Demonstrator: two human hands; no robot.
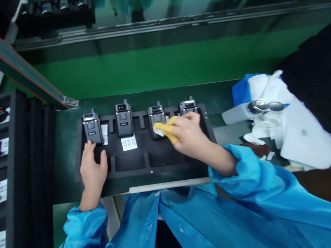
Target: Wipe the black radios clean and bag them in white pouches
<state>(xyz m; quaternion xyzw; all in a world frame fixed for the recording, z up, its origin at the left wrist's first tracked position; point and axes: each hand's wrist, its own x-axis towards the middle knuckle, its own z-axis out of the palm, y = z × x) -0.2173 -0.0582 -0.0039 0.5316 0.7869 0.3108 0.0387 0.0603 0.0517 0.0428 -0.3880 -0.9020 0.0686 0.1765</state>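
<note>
A black foam tray (131, 172) holds several dark handheld radios in a row, backs facing up. My left hand (93, 167) lies with thumb and fingers apart, its fingertips at the lower end of the leftmost radio (93, 131). Yellow finger covers are on my right hand (187, 133), which pinches a small white wipe (158, 131) against the back of the third radio (152, 114). Between them rests the second radio (124, 119), a white barcode label (129, 143) below it. My right hand partly hides the rightmost radio (187, 105).
Stacked black foam trays (12, 195) with more radios stand at the left. On the right are a whitish bottle (236, 114), white cloths (304, 133) and a blue box (240, 91). A metal frame post (35, 76) rises at the back left.
</note>
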